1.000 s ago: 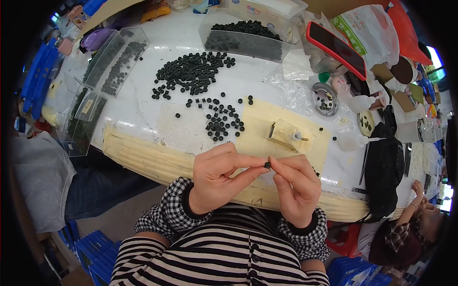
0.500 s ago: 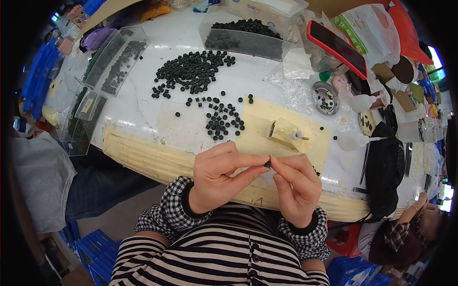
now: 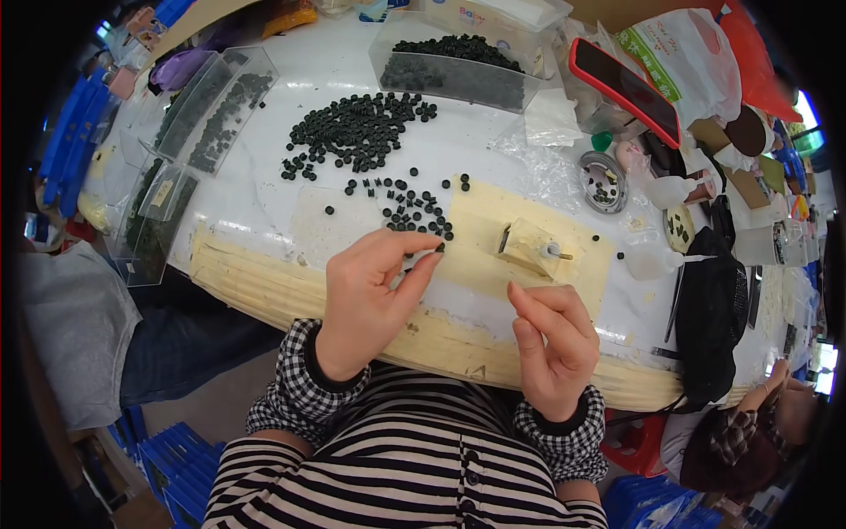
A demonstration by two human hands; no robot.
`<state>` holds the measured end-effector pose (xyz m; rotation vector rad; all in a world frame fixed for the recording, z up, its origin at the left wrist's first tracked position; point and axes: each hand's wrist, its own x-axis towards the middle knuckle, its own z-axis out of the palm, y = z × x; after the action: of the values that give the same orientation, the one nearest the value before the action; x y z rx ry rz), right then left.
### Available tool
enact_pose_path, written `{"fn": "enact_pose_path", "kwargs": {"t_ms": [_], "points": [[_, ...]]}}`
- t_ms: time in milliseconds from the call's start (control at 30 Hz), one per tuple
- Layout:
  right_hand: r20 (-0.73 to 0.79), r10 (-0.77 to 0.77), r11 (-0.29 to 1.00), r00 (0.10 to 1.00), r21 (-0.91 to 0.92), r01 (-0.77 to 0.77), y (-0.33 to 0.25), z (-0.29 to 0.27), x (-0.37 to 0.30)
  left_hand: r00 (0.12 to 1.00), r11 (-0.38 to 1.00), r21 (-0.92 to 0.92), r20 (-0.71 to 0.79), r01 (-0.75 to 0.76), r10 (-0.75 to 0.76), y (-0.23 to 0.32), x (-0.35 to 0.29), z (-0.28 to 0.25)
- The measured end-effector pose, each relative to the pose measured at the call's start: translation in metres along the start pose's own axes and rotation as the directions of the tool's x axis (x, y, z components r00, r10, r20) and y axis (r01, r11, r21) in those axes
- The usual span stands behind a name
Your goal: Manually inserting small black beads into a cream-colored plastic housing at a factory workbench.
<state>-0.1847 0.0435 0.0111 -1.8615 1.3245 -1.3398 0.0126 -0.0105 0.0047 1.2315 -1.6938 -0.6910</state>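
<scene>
Black bead (image 3: 438,249) pinched by left hand (image 3: 370,291) | right hand (image 3: 551,339) loosely curled, empty

The small black part (image 3: 438,249) pinched at the left hand (image 3: 370,300) fingertips is too small to identify; its shape cannot be resolved. Whether the right hand (image 3: 551,339) holds anything is hidden behind its curled fingers. The round tin (image 3: 604,181) contents appear to be similar black pieces. A co-worker (image 3: 749,432) is cut off at the lower-right rim.

Assembly workshop: parts trays (image 3: 207,110), small jig (image 3: 529,245).
</scene>
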Motion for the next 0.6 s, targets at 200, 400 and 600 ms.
{"fn": "enact_pose_path", "kwargs": {"t_ms": [200,400,600], "points": [[0.003,-0.033,0.999,0.999,-0.011,0.033,0.000,0.002,0.000,0.880,0.409,-0.809,0.260,0.423,-0.397,-0.003,0.003,-0.016],[0.036,-0.045,0.997,0.998,-0.058,0.047,-0.001,0.001,-0.001,0.763,-0.210,-0.859,0.512,0.467,-0.395,0.001,-0.002,-0.015],[-0.014,-0.192,0.958,0.981,-0.222,0.184,-0.004,0.012,0.002,0.709,-0.252,-0.771,0.637,0.585,-0.304,0.023,-0.004,-0.009]]}}
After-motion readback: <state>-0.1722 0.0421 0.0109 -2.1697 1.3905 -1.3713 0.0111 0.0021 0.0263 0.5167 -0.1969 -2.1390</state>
